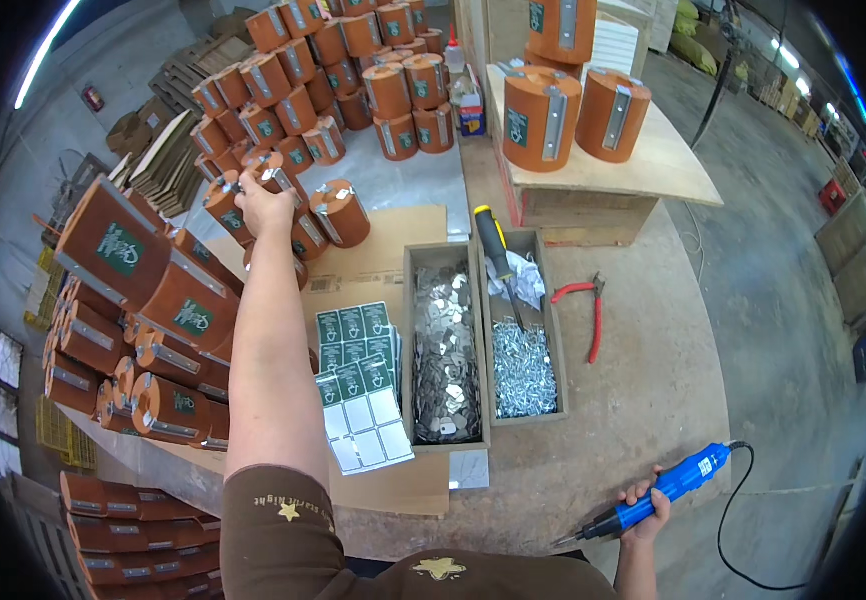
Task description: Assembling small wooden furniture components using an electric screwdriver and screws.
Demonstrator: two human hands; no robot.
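My left arm stretches forward over the table, and my left hand (267, 212) closes on an orange-brown cylinder (275, 175) with a metal strip among others like it; part of my grip is hidden. A similar cylinder (340, 214) stands just right of it. At the lower right my right hand (643, 508) is wrapped round a blue electric screwdriver (681, 478), its black nose and bit pointing left over the table edge. In front of me lie sheets of green and white stickers (361, 375), partly peeled. A wooden box of small metal plates (447, 350) sits beside another of silver screws (523, 375).
A yellow-and-black screwdriver (493, 245) and crumpled white paper (526, 280) rest in the screw box. Red-handled pliers (594, 315) lie right of it. More cylinders (543, 120) stand on a raised wooden board (633, 178). Tall stacks (153, 260) crowd the left. A black cord (728, 560) trails rightward.
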